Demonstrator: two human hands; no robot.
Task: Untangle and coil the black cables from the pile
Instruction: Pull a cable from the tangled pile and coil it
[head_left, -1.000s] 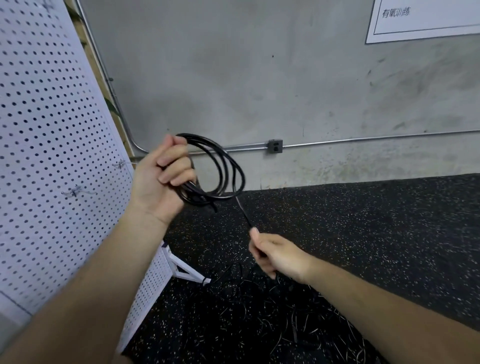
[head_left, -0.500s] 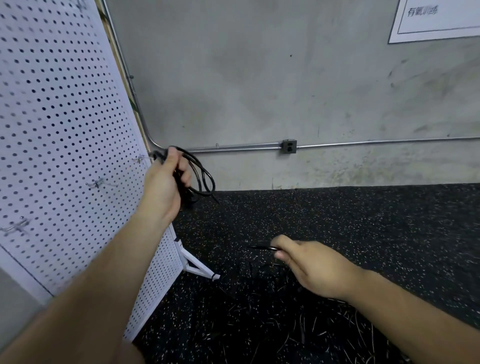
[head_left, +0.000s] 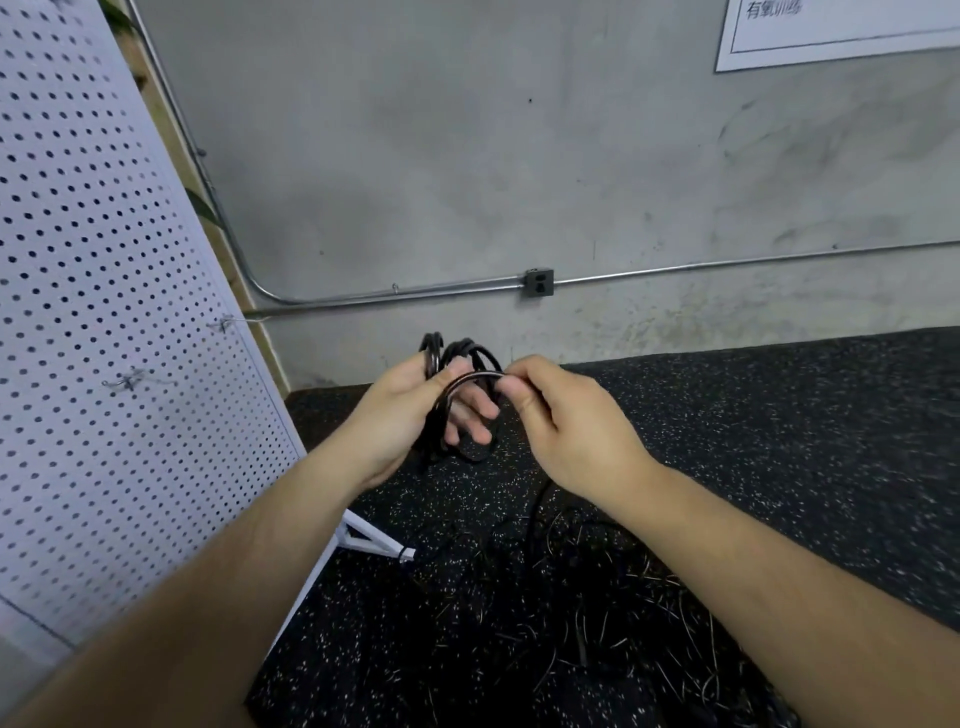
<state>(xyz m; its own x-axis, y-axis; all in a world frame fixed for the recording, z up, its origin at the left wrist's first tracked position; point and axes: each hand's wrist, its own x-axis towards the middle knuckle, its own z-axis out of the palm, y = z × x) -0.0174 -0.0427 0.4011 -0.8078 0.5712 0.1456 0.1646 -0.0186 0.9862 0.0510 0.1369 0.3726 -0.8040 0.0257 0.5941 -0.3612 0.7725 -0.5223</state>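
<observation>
A grey concrete wall backs a black speckled floor, and a white pegboard leans at the left. On the floor below the arms lies the pile of black cables (thin strands, hard to tell apart). Raised before the foot of the wall is the coil, several black loops gathered in the left hand, its grip wrapped round them. The right hand meets it, grip pinching one loop between thumb and forefinger. A strand hangs from under that hand down to the pile.
</observation>
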